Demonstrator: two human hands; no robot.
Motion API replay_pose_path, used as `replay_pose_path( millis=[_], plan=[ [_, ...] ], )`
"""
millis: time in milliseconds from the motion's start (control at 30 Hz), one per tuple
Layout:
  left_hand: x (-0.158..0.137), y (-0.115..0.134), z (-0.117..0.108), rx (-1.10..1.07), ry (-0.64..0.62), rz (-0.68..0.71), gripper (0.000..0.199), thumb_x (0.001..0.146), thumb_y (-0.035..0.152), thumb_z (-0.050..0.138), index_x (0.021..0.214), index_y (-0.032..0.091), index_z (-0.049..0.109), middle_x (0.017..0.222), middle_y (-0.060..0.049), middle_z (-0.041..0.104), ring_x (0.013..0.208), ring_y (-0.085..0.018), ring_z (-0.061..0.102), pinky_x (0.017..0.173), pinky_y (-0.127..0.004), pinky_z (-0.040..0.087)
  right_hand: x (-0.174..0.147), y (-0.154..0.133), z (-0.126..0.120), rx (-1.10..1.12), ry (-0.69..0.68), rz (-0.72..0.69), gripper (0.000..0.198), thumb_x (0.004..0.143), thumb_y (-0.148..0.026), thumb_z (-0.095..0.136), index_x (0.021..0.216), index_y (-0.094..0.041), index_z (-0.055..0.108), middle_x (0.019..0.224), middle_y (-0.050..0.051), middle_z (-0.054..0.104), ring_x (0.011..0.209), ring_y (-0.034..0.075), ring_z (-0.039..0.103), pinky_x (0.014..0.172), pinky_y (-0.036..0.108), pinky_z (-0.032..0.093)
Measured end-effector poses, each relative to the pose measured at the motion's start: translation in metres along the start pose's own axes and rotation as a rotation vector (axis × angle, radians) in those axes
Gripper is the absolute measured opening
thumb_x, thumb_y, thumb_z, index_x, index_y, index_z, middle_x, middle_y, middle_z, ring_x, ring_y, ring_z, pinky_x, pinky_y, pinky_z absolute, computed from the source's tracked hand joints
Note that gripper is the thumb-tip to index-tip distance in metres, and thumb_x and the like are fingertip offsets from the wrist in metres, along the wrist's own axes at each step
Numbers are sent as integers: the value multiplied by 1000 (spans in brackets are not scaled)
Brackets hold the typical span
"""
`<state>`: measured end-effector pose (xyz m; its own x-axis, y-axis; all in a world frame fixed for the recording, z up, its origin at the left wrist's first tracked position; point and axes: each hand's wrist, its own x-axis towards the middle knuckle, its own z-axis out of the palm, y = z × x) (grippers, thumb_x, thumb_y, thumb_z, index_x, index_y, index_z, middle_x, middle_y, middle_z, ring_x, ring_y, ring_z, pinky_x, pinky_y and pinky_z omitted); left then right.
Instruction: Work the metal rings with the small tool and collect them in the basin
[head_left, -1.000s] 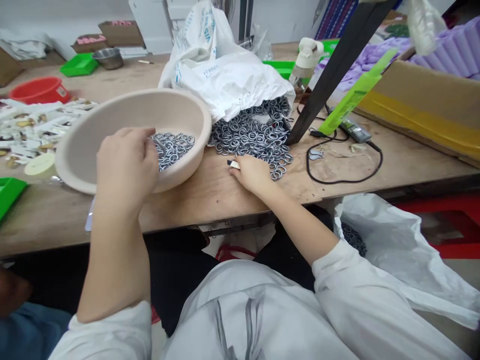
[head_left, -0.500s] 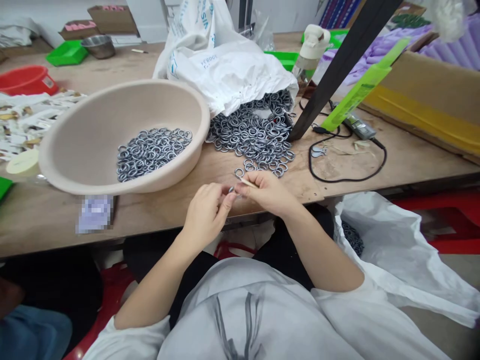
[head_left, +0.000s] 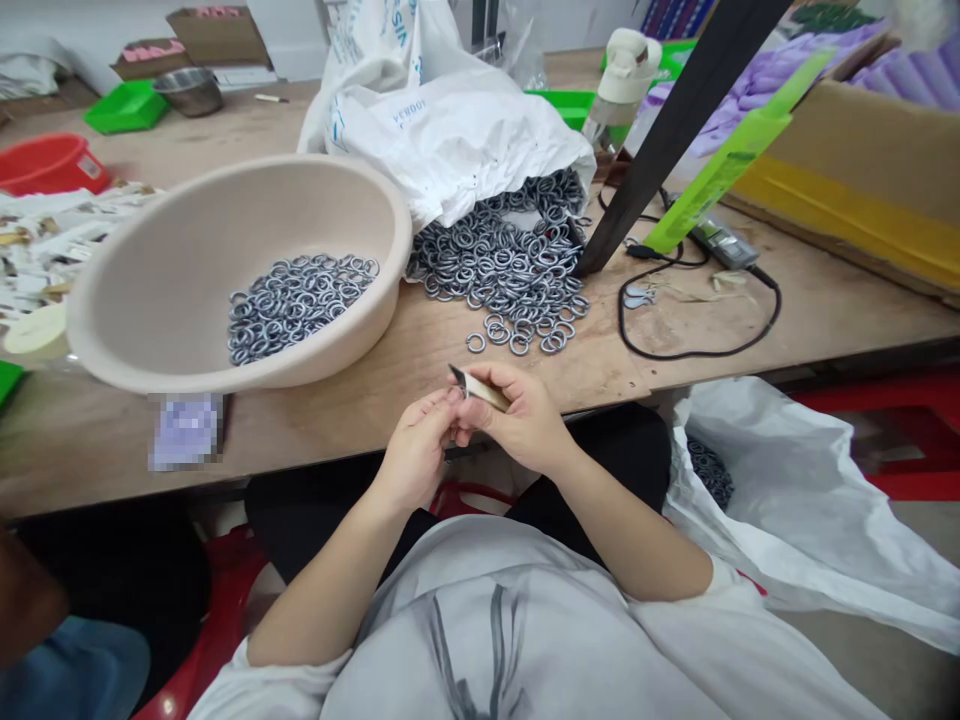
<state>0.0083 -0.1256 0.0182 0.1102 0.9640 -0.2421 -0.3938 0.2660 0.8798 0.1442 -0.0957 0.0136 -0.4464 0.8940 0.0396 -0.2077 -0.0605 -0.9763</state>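
Note:
In my right hand (head_left: 517, 415) is a small knife (head_left: 486, 391) with a pale handle, its short dark blade pointing up and left. My left hand (head_left: 420, 450) is closed in a pinch against the right fingertips, just over the table's front edge. A small grey ring (head_left: 463, 391) shows only in part between the fingertips of both hands. Beyond them, a heap of grey rings (head_left: 502, 260) spills from a white sack (head_left: 457, 140). One loose ring (head_left: 475, 342) lies nearest my hands. More rings (head_left: 296, 305) rest inside the large beige basin (head_left: 150, 260) on the left.
A dark post (head_left: 645, 160) rises right of the heap, beside a bright green strip (head_left: 720, 170) and a black cable (head_left: 697, 355). A cardboard box (head_left: 847, 170) stands farther right. Below the table at right hangs an open white bag (head_left: 780, 470) with rings inside.
Both hands have drawn slightly down toward me. The knife has turned, so its dark blade now shows above the fingertips. The ring between the fingers is more hidden.

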Motion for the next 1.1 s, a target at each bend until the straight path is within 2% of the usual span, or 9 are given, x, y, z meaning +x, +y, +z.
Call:
replay_pose_path(
  millis=[67,167,300,433,667,833,933,1033,1100],
  plan=[
    [-2,-2,1,-9,13,7,34,78,42,72,63,16,57,56,3,47,53,-8,41,53,-22,34,0,1,0,-47,9,-22,42,73,-47,83,97,-20,62,73,-2,66,58,14,65,58,29,56],
    [-4,-5,2,-30,2,7,40,79,43,70,57,16,51,52,3,43,51,-8,37,51,-22,31,-1,3,-2,-88,3,-24,37,84,-54,71,95,-20,61,68,-2,65,59,15,65,58,29,55],
    [-6,-4,3,-136,14,-6,45,84,46,66,56,17,47,50,5,37,49,-8,34,52,-23,33,-5,1,-6,-475,153,-285,34,96,-51,54,89,-19,63,79,2,67,72,14,62,66,27,48],
    [-7,0,4,-191,59,-31,49,82,47,70,53,18,43,47,6,33,47,-7,31,50,-22,32,-15,-2,-4,-763,100,-414,36,97,-47,54,77,-18,62,71,2,63,65,13,56,61,26,38],
    [-11,-3,2,-101,-8,-49,47,86,46,64,55,20,41,49,6,31,48,-8,29,52,-25,34,-12,-1,-7,-811,71,-310,43,96,-52,50,68,-20,55,64,1,56,62,13,50,60,27,34],
    [-26,10,1,66,-188,6,47,92,46,54,54,20,44,50,2,36,50,-12,34,56,-30,33,10,4,-35,-814,306,-123,45,98,-54,45,74,-19,60,60,-2,51,61,14,49,61,27,34],
    [-31,40,-3,306,24,357,41,95,47,53,65,20,58,61,-1,51,58,-14,45,59,-31,36,26,3,-38,-1027,292,-111,33,94,-51,56,98,-21,69,83,3,67,77,19,60,67,28,38],
    [-21,83,-18,850,500,809,28,96,39,53,91,19,71,78,-4,65,77,-18,58,77,-36,43,43,1,-33,-1333,209,-21,30,92,-43,62,113,-24,70,108,9,69,91,25,64,71,31,40],
    [-6,110,-36,1261,671,900,34,99,37,45,107,18,72,94,-8,70,100,-24,61,96,-44,41,51,1,-29,-1461,176,51,25,94,-39,58,108,-22,72,109,11,68,89,26,65,69,32,40]
  ],
)
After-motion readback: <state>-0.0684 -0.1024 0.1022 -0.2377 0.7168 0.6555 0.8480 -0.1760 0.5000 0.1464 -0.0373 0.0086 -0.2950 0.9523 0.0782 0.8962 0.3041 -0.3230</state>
